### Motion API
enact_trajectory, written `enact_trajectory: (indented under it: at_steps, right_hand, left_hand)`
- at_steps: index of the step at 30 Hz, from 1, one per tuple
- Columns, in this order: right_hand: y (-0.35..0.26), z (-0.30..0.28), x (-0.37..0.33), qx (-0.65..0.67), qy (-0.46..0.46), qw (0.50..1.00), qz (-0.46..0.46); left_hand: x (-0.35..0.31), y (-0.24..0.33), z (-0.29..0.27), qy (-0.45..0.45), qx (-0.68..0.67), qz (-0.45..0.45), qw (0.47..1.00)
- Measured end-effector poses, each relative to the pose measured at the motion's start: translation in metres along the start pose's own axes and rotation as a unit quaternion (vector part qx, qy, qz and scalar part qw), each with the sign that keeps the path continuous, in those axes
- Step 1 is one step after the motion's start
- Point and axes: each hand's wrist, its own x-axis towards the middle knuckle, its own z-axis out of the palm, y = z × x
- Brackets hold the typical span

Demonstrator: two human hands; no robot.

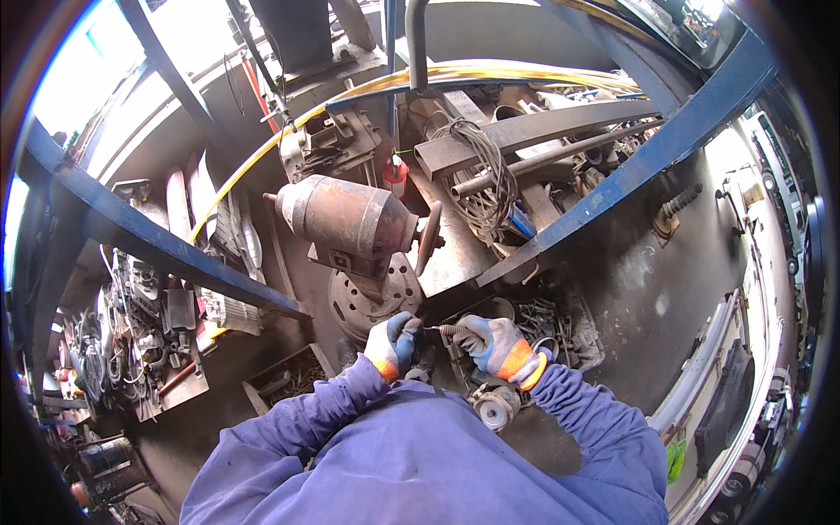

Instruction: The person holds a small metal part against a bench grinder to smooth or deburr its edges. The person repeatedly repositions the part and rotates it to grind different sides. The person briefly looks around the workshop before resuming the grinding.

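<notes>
Both my hands are in grey-blue work gloves with orange cuffs, raised in front of my chest. My left hand [391,346] is closed, its fingertips meeting one end of a small, thin metal piece [430,328]. Opposite it, my right hand [499,344] is closed around the other end, where a dark ribbed part shows; its exact kind is too small to tell. Just beyond the hands stands a rusty bench grinder [346,217] with a wheel [429,238] on its right side. Its pedestal rises from a round perforated metal base [372,302].
Blue steel beams [604,188] slant in from both sides. Metal channels and a coiled cable [490,175] lie on the bench behind the grinder. Scrap parts [140,324] crowd the left. A bin of metal bits [556,328] sits right of my hands, a red bottle [395,175] behind.
</notes>
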Motion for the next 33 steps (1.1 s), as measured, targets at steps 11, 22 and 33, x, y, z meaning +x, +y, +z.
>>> enact_trajectory:
  at_steps: [11,22,33]
  right_hand:
    - [-0.006,-0.007,-0.006,-0.299,0.122,0.904,-0.280]
    - [-0.012,-0.008,-0.008,-0.329,0.154,0.877,-0.313]
    - [-0.037,-0.014,-0.021,-0.325,0.167,0.890,-0.274]
  left_hand:
    - [-0.018,0.035,-0.039,-0.104,-0.343,-0.215,0.909]
    - [-0.036,0.061,-0.039,-0.080,-0.071,0.075,0.991]
    - [-0.049,0.093,-0.041,-0.043,0.142,0.414,0.898]
